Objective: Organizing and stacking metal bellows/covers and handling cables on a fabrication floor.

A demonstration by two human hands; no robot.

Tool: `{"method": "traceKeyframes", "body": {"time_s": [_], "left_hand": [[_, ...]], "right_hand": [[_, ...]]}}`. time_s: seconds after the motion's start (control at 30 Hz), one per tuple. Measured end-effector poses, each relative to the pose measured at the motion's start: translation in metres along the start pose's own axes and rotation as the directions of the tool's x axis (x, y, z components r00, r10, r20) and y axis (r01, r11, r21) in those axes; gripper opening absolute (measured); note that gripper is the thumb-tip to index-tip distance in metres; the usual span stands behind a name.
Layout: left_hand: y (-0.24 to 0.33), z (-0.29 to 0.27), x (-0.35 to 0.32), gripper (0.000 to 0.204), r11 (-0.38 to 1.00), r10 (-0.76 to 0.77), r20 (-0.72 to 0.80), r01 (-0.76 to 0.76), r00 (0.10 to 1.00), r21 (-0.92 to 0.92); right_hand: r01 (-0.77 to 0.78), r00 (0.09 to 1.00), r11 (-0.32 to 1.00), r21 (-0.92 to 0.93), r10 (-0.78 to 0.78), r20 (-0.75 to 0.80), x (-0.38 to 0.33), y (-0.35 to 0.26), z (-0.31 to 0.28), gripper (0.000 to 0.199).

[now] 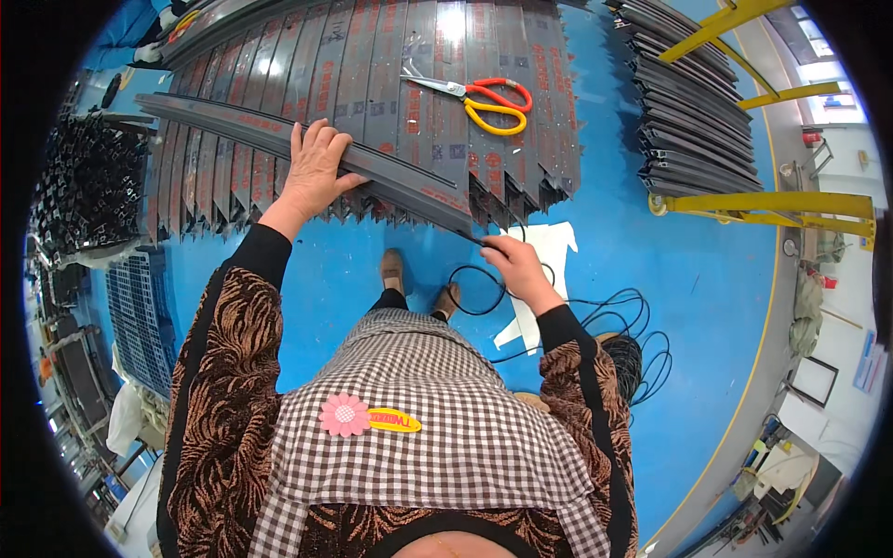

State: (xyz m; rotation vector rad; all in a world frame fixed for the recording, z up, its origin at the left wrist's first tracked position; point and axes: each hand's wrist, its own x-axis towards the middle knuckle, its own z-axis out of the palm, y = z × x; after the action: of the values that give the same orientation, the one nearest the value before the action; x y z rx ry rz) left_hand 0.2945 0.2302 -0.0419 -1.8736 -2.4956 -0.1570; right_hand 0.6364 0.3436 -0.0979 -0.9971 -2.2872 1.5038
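Observation:
A long dark-grey profile (414, 183) lies slantwise across the near part of a wide row of similar profiles (372, 56), its right end sticking out over the near edge. My left hand (316, 167) grips it near the middle, fingers over the top and thumb on the near side. At the right end, my right hand (521, 272) pinches a thin black rubber strip (451, 281) against or close to the profile's tip; exact contact is hidden by the fingers. From there the strip loops down to a black coil (621, 363) on the floor.
Scissors (473, 90) with red and yellow handles lie on the profile row, blades pointing left. Right of it, more profiles (698, 139) rest on a rack with yellow arms (772, 202). White sheeting (558, 244) lies on the blue floor. At left are a black pile (93, 181) and blue crate (139, 298).

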Motion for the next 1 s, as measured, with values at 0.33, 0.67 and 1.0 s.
{"method": "traceKeyframes", "body": {"time_s": [0.33, 0.67, 1.0], "left_hand": [[-0.002, -0.002, -0.002, 0.052, 1.000, 0.010, -0.089, -0.010, 0.996, -0.002], [0.001, -0.005, 0.000, 0.055, 0.997, -0.008, -0.048, 0.005, 0.999, -0.074], [0.000, -0.001, -0.005, 0.052, 0.992, -0.008, -0.151, -0.011, 0.988, -0.127]], "right_hand": [[-0.039, 0.993, 0.999, 0.034, 0.035, 0.110, 0.013, -0.015, -0.005, 0.024], [-0.051, 0.997, 0.992, 0.114, 0.045, 0.055, 0.014, 0.001, 0.008, 0.018], [-0.124, 0.984, 0.984, 0.125, 0.106, 0.143, 0.008, 0.018, -0.014, 0.020]]}}
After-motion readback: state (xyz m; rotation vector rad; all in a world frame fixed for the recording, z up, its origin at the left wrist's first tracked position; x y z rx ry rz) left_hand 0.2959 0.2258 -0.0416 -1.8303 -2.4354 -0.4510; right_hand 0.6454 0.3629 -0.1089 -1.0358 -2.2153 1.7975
